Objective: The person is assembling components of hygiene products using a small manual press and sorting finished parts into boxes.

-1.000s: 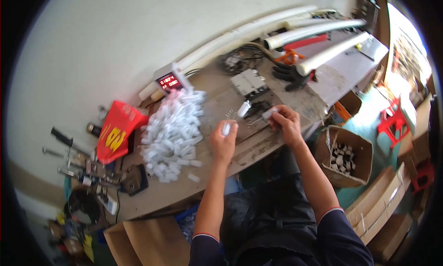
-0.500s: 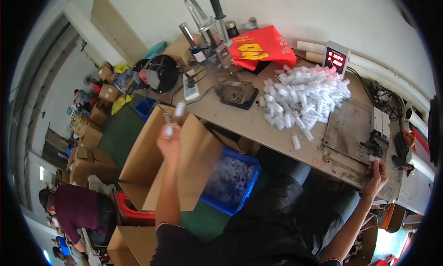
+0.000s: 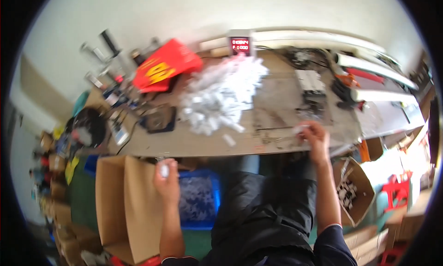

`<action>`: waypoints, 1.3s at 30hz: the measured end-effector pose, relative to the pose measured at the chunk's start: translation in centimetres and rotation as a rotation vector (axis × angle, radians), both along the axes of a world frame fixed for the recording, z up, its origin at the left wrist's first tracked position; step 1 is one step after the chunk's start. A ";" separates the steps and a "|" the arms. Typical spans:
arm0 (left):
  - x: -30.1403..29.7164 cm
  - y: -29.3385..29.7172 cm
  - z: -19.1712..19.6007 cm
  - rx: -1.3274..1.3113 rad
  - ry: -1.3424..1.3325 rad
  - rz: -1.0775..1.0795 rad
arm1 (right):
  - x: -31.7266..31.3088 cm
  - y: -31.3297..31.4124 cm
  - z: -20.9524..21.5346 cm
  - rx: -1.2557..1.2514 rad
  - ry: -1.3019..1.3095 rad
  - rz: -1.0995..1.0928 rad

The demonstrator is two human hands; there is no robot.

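Note:
My left hand is closed around a small white plastic piece, just below the table's front edge and beside an open carton. At the right part of the table, my right hand pinches another small whitish piece, blurred by motion. It is close to a small metal clamping fixture on a worn metal plate. A big heap of white, ribbed-looking plastic pieces covers the middle of the table, and one loose piece lies in front of it.
A blue bin of whitish pieces stands under the table. Behind the heap are a red bag and a digital counter. A lever press stands at left. Another carton with dark-and-white parts sits at lower right.
My view has swung right. My left hand has come back from over the carton, where a white piece hung in the air above it. My right hand stays near the fixture, gripping a piece.

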State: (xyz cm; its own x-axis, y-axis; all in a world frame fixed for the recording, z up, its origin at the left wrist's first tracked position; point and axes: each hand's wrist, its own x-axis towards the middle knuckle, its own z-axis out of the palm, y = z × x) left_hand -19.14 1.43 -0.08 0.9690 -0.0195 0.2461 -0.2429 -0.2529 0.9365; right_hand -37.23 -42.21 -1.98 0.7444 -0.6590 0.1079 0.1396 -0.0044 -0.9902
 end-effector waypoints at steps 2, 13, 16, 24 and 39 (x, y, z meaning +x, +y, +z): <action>-3.1 -9.0 0.7 -0.009 0.081 -0.272 | 0.1 1.9 0.6 0.076 -0.121 0.048; -9.8 -23.6 -0.3 -0.259 0.510 -0.865 | -2.7 1.8 0.8 0.086 -0.149 0.068; -9.6 -23.4 -0.6 -0.397 0.672 -0.886 | -3.1 1.1 0.5 0.070 -0.136 0.057; -9.4 -24.0 -1.4 -0.271 0.646 -0.785 | -2.0 1.5 0.5 0.059 -0.102 0.089; -8.2 -21.2 -2.2 0.072 -0.263 -0.469 | 1.3 5.1 0.4 0.218 -0.118 0.168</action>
